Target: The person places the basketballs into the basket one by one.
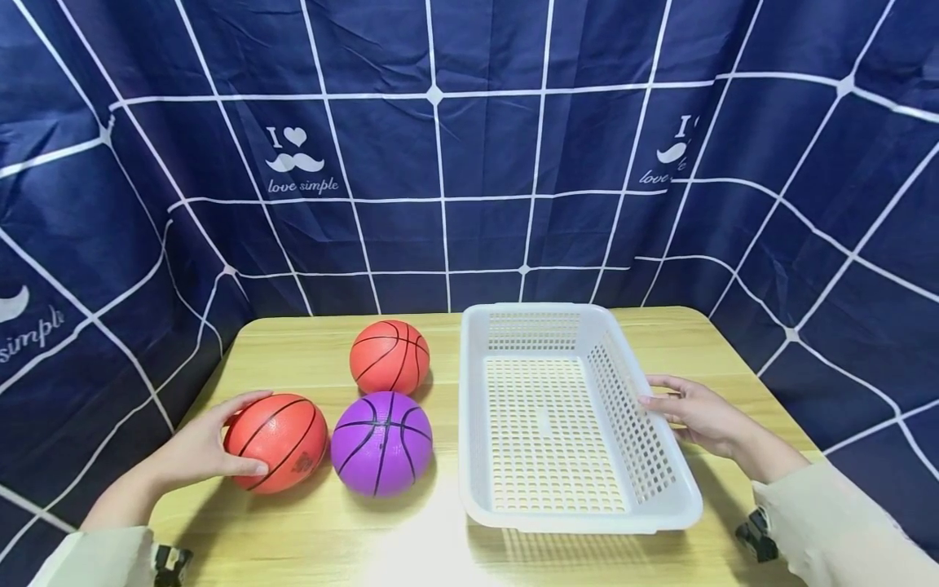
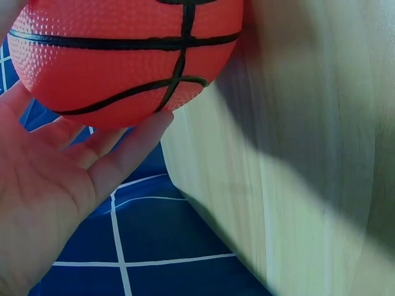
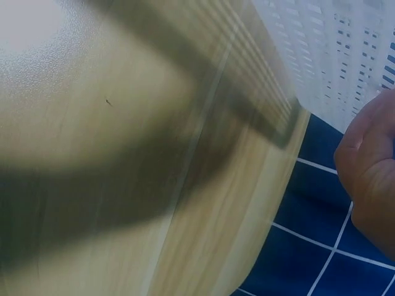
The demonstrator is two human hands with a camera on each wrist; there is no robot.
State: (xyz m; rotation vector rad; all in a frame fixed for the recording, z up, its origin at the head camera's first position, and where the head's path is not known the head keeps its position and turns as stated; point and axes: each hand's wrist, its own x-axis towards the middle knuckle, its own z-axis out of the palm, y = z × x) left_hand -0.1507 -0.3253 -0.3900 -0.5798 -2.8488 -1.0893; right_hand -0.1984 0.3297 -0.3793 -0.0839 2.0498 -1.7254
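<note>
My left hand point(image 1: 203, 447) holds an orange-red toy basketball point(image 1: 277, 444) from its left side, thumb toward the near side and fingers round the far side. The left wrist view shows the fingers point(image 2: 126, 154) against the ball's textured surface. Just right of that ball is a purple basketball point(image 1: 381, 444), and behind the purple one sits a second orange-red basketball point(image 1: 390, 357). My right hand point(image 1: 700, 416) grips the right rim of a white perforated plastic basket point(image 1: 469, 424), thumb over the edge. No ball lies in the basket. In the right wrist view the hand is partly cut off.
A light wood-grain table point(image 1: 433, 554) with rounded corners carries everything. Dark blue cloth point(image 1: 484, 163) with white lines hangs behind it and along both sides. Shadows of the hand and basket fall on the tabletop.
</note>
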